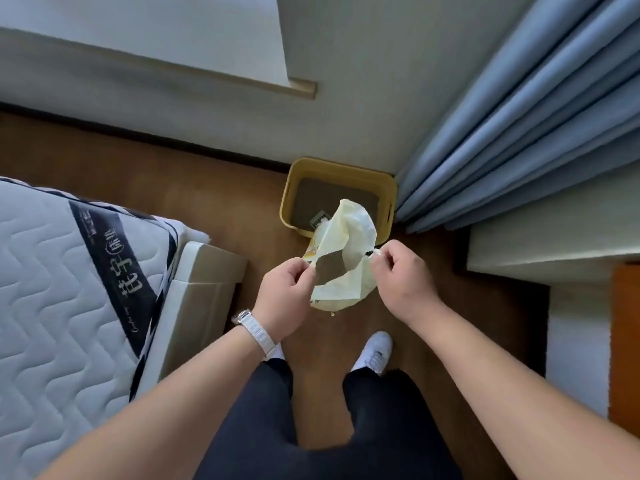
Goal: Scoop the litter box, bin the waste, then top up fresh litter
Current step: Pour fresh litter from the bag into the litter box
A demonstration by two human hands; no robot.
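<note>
A home bedroom: mattress, curtains, wooden floor.

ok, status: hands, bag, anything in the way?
Left hand and right hand each pinch the plastic bag, mouth held open. Litter box on the floor beyond, scoop lying in it. Nothing blocking; curtain close beside.

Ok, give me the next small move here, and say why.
Probably spread the plastic bag wider and lower it toward the litter box. The left hand and right hand each pinch an edge, its mouth is only partly open, and what looks like the scoop lies untouched in the litter.
</note>
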